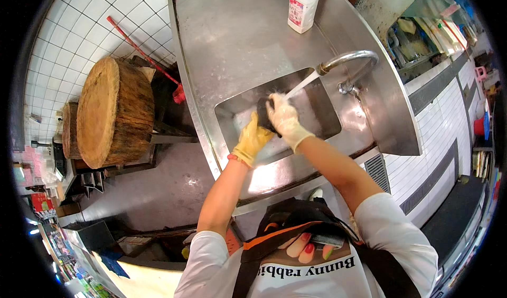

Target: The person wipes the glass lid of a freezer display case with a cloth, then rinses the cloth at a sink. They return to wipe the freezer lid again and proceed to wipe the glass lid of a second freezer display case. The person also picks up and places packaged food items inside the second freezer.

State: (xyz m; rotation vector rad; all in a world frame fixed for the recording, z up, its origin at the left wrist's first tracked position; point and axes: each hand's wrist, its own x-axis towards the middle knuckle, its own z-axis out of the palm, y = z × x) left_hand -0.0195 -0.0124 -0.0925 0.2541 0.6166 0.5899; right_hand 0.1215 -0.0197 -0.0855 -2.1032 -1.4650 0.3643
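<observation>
Over a sunken stainless steel sink basin (323,120), my left hand (253,137) in a yellowish rubber glove and my right hand (286,120) in a paler glove hold a dark object (263,114) between them. What the object is cannot be told, as the gloves cover much of it. Water runs in a stream from the curved metal faucet (350,56) and strikes at the fingers of my right hand. My left hand is at the object's lower side, my right hand at its right side.
A white plastic bottle (303,9) stands on the steel counter (233,32) beyond the basin. Left of the counter are a thick round wooden chopping block (115,112) and a red-handled tool (138,50) leaning at the tiled wall. A floor grate (377,172) lies at the right.
</observation>
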